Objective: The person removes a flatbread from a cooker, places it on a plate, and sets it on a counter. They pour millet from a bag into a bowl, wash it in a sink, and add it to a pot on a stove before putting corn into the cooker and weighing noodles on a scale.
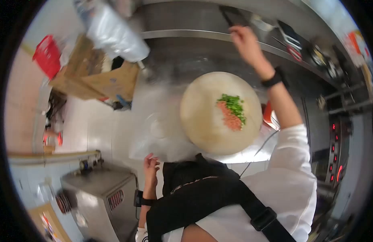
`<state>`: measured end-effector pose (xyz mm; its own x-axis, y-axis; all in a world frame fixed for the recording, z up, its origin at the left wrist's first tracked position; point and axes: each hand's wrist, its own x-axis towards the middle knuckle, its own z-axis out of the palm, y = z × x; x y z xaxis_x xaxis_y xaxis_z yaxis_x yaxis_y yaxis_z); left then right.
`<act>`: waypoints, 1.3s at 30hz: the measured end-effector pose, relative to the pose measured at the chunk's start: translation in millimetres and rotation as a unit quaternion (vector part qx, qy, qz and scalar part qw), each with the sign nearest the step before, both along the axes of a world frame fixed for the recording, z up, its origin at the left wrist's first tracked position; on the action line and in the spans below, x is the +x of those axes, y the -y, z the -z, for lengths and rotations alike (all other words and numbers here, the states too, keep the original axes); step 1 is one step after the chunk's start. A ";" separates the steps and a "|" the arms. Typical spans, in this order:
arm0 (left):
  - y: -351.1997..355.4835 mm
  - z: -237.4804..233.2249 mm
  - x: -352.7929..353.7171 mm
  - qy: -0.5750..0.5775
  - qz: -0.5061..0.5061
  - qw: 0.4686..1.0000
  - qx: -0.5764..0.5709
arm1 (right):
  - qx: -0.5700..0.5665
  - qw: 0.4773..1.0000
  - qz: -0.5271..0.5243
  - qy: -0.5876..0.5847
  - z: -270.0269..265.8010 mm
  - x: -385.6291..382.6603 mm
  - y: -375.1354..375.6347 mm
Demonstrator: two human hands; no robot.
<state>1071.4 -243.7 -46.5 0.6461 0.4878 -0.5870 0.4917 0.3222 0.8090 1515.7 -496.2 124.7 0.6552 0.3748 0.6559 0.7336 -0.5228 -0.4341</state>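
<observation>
**Head view, looking down over a steel counter (174, 60).** The right hand (245, 38) is raised to the ledge (186, 34) at the back of the counter. Its fingertips are at a flat dark object (234, 16) lying there. Blur hides whether they touch or grip it, so the hand's closure cannot be told. The left hand (151, 164) hangs at the counter's near edge, close to the black apron (186, 181). Its fingers are loosely curled, with nothing seen in them.

*Technique.* A reach across a loaded board is judged best made high, with the white sleeve (291, 161) clear of the food. The object is better taken in a full-finger hold than by the fingertips, since its flat dark form may be a blade. The free hand is best kept off the board.

*Materials.* The chopping board (202, 121) lies mid-counter, below the reaching arm — round, thick, pale and matt, apparently wood. On its right half a heap of chopped greens (234, 104), leafy and bright, touches a heap of orange-pink mince (230, 117), fine and granular. The counter is dull-sheened metal. At the left, a crumpled clear plastic bag (114, 32) sits above an open cardboard box (97, 76).
</observation>
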 end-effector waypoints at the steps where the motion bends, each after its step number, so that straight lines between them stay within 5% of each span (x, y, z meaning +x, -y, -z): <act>1: -5.4 7.8 8.6 -0.017 -0.039 0.999 -0.005 | 0.015 0.995 -0.077 -0.056 -12.1 -49.4 1.8; 4: -19.6 28.9 32.5 -0.030 -0.031 0.999 -0.006 | 0.052 0.959 -0.160 -0.228 17.7 -175.0 18.0; 6: -32.0 45.6 52.3 -0.044 -0.027 0.998 -0.026 | -0.050 0.918 -0.198 -0.341 45.7 -234.8 36.7; 8: -45.9 70.9 64.9 -0.053 0.025 0.998 -0.033 | 0.061 0.871 -0.145 -0.465 73.1 -289.6 42.4; 12: -72.7 118.7 62.9 -0.036 0.053 0.995 -0.081 | 0.151 0.830 -0.038 -0.535 108.4 -363.5 78.7; 16: -60.0 74.3 52.4 0.051 -0.080 0.995 -0.029 | 0.236 0.793 0.042 -0.560 124.7 -397.6 123.4; 18: -19.1 18.8 53.4 0.089 -0.048 0.993 0.068 | 0.254 0.789 0.077 -0.554 128.5 -404.3 149.9; 22: 95.3 -64.5 61.2 0.168 0.081 0.980 0.070 | 0.297 0.796 0.121 -0.513 149.2 -411.8 217.9; 24: 160.4 -80.9 63.9 0.195 0.288 0.937 -0.021 | 0.288 0.811 0.144 -0.489 153.2 -412.1 264.7; 30: 375.4 -41.0 52.0 0.096 0.399 0.862 -0.297 | 0.184 0.877 0.231 -0.378 171.8 -414.1 453.8; 39: 534.8 -26.8 77.1 0.029 0.390 0.880 -0.269 | 0.135 0.878 0.320 -0.331 228.8 -314.7 663.1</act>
